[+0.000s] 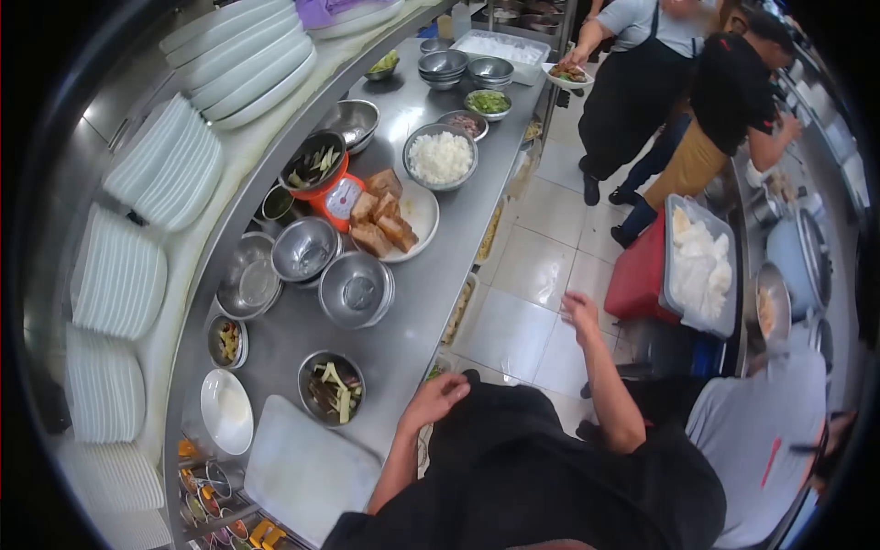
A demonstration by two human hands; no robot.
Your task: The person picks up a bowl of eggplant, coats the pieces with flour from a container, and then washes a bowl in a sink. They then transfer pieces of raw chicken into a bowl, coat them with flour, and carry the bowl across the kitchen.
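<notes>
My left hand rests empty at the front edge of the steel counter, fingers loosely curled. Closest to it is a steel bowl of sliced vegetables, with a white cutting board just below that. My right hand is raised over the tiled floor, away from the counter, with nothing in it and its fingers relaxed. Farther along the counter are a white plate of browned chunks, a bowl of white rice and an orange scale carrying a bowl.
Several empty steel bowls and a small white plate sit on the counter. Stacks of white plates fill the shelf at left. Two people in aprons stand up the aisle. Another person in grey and a red bin are at right.
</notes>
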